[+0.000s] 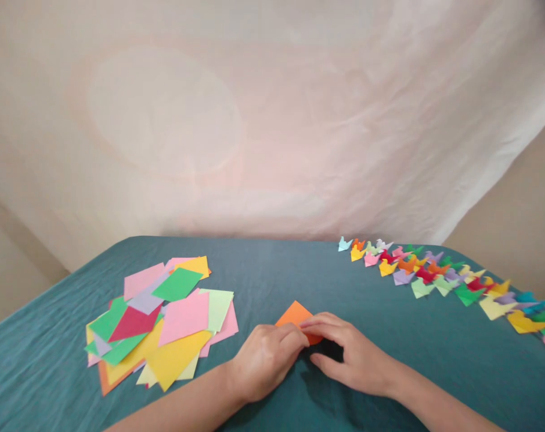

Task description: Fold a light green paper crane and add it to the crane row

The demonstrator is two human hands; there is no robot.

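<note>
An orange sheet of paper (294, 313) lies on the cloth-covered table in front of me, one corner pointing away. Part of it is hidden beneath my hands, so its folds cannot be made out fully. My left hand (269, 359) is closed at its near left edge, thumb and fingers pressed together on the paper. From the right, my right hand (354, 353) reaches in with its fingertips resting on the sheet. Its thumb is held apart from the fingers, with a dark gap between them.
A loose pile of coloured paper squares (185, 317) lies to the left. Several rows of small folded paper birds (428, 275) run along the right side. A dark green cloth (272, 270) covers the table, and a pale fabric sheet (272, 120) hangs behind it.
</note>
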